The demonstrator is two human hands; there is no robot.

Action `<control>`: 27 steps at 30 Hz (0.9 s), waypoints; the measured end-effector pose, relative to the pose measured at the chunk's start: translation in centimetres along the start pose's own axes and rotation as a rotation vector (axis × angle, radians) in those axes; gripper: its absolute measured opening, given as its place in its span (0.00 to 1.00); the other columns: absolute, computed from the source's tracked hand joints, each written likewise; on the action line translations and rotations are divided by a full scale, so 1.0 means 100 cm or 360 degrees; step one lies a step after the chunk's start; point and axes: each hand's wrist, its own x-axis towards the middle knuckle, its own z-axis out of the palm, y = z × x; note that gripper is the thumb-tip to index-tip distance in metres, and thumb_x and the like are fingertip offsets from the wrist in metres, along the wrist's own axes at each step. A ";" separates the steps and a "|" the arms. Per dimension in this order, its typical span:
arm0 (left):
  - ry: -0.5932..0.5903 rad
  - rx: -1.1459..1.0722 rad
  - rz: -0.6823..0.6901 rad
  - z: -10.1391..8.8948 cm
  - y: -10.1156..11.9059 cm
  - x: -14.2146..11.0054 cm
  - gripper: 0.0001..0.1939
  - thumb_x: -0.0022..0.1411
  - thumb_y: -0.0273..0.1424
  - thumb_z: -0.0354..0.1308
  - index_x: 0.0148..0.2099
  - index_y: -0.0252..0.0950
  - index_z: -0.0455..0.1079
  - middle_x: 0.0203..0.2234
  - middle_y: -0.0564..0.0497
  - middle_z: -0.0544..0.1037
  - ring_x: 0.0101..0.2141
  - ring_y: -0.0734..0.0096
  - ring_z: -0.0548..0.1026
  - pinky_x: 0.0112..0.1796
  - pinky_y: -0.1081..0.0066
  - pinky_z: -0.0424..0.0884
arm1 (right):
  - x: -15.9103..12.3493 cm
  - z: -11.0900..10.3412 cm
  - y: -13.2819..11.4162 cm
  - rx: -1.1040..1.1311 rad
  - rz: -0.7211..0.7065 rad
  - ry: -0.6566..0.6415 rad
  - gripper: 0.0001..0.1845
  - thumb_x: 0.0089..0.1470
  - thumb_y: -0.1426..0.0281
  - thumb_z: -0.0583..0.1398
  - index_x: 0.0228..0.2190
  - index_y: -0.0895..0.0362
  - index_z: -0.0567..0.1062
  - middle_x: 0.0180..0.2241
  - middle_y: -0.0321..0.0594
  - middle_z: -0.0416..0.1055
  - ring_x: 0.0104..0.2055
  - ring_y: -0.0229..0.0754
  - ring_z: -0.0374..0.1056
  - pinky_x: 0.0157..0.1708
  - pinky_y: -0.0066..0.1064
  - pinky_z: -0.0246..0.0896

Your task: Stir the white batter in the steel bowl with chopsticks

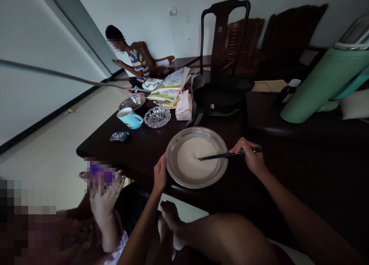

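Note:
A round metal basin point(170, 172) sits near the front edge of the dark table, with a pale, milky liquid point(190, 169) in it. My left hand point(160, 173) grips the basin's left rim, its thumb on the near side and its other fingers partly hidden. In my right hand point(251, 157) is a pair of dark chopsticks point(221, 156), closed between thumb and fingers. Their tips dip into the liquid near the middle of the basin, where the surface shows a small swirl.
Left of the basin are a glass dish point(157, 117), a blue mug point(129, 118), a metal bowl point(132, 102) and a game controller point(119, 136). Behind stand tissues point(183, 107), books point(173, 84) and a black bag point(221, 98). A green flask point(323, 84) is right. Two people sit leftward.

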 end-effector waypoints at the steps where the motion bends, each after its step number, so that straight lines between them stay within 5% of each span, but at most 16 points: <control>1: -0.0001 -0.0006 0.0009 0.000 -0.001 0.000 0.34 0.63 0.56 0.49 0.53 0.32 0.76 0.51 0.42 0.79 0.55 0.53 0.73 0.57 0.60 0.65 | 0.000 0.000 0.000 -0.0034 -0.0028 -0.0093 0.24 0.62 0.55 0.57 0.20 0.51 0.78 0.25 0.39 0.78 0.31 0.44 0.71 0.37 0.39 0.65; 4: -0.0007 -0.0037 0.0025 0.000 -0.002 0.001 0.34 0.64 0.55 0.49 0.53 0.32 0.76 0.51 0.42 0.79 0.55 0.53 0.72 0.58 0.60 0.64 | 0.001 0.001 -0.003 -0.0199 -0.0109 -0.0216 0.19 0.60 0.54 0.59 0.24 0.50 0.80 0.30 0.39 0.81 0.36 0.47 0.71 0.40 0.41 0.65; 9: -0.0002 0.0006 0.0010 -0.001 -0.001 0.001 0.34 0.64 0.56 0.48 0.53 0.32 0.76 0.51 0.42 0.79 0.55 0.54 0.72 0.57 0.60 0.64 | 0.000 0.001 -0.005 0.0047 -0.0026 0.0101 0.26 0.63 0.55 0.56 0.18 0.52 0.76 0.22 0.38 0.75 0.27 0.44 0.69 0.34 0.38 0.64; 14: -0.0012 0.0001 0.0030 -0.001 0.001 0.001 0.35 0.63 0.57 0.48 0.52 0.31 0.76 0.50 0.41 0.79 0.55 0.53 0.73 0.57 0.60 0.65 | -0.002 0.006 -0.005 -0.0121 -0.0103 -0.0311 0.20 0.61 0.53 0.58 0.25 0.50 0.81 0.28 0.39 0.81 0.35 0.47 0.71 0.39 0.41 0.65; 19: -0.0008 -0.0023 -0.0005 0.000 0.001 0.000 0.35 0.63 0.57 0.49 0.52 0.32 0.76 0.51 0.41 0.79 0.56 0.53 0.72 0.58 0.59 0.64 | 0.000 0.001 -0.004 0.0020 -0.0048 0.0107 0.24 0.63 0.56 0.57 0.19 0.51 0.76 0.23 0.39 0.76 0.29 0.44 0.69 0.35 0.38 0.64; 24: -0.0013 -0.0009 -0.0002 0.000 0.002 0.001 0.36 0.62 0.58 0.48 0.53 0.32 0.76 0.51 0.42 0.79 0.55 0.53 0.73 0.57 0.60 0.65 | -0.001 0.006 -0.009 -0.0077 -0.0099 -0.0306 0.22 0.61 0.52 0.58 0.23 0.50 0.80 0.26 0.39 0.79 0.32 0.46 0.70 0.36 0.40 0.65; 27: -0.0007 -0.0006 0.0002 0.000 0.001 0.001 0.37 0.62 0.58 0.48 0.53 0.31 0.76 0.50 0.41 0.79 0.55 0.53 0.73 0.57 0.60 0.65 | -0.001 0.005 -0.009 -0.0181 -0.0141 -0.0208 0.21 0.61 0.53 0.58 0.24 0.49 0.80 0.29 0.39 0.81 0.35 0.47 0.71 0.39 0.42 0.65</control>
